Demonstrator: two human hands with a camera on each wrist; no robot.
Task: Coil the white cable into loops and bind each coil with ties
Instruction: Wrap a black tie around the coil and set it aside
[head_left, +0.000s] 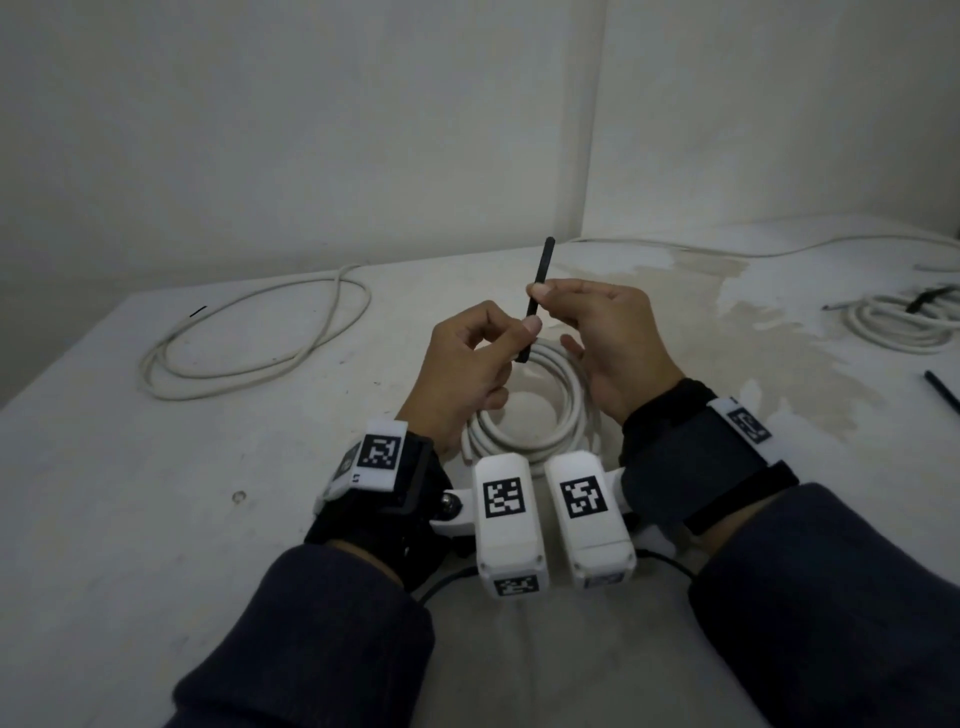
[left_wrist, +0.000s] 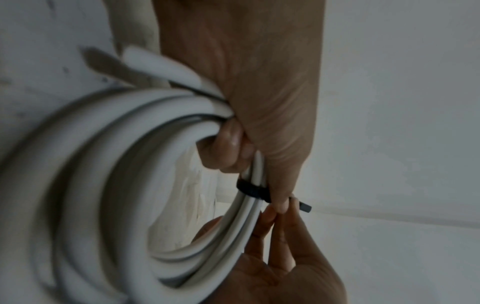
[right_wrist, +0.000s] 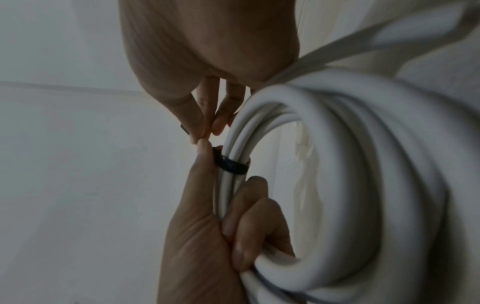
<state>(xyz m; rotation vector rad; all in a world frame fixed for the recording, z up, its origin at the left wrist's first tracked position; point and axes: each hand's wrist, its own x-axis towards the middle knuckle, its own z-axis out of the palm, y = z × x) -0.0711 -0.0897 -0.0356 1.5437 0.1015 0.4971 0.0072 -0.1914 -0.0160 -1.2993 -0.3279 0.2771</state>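
Note:
A coil of white cable (head_left: 524, 415) is held upright just above the white table (head_left: 156, 493). My left hand (head_left: 498, 353) grips the coil's strands, fingers curled round them, thumb against a black tie (head_left: 535, 306). The tie loops round the strands (left_wrist: 253, 190) just beyond my left hand (left_wrist: 280, 164). My right hand (head_left: 550, 301) pinches the tie's free end between thumb and forefinger, and the tip stands up above both hands. In the right wrist view my right hand (right_wrist: 205, 123) pinches the tie (right_wrist: 228, 164) right above my left hand (right_wrist: 221, 216). The right hand (left_wrist: 280, 226) comes in from below in the left wrist view.
A loose white cable (head_left: 249, 332) lies in wide loops at the left. Another cable (head_left: 779, 249) runs along the back right. A coil bound with a black tie (head_left: 904, 322) lies far right, with a spare black tie (head_left: 940, 389) near it. Walls close the back.

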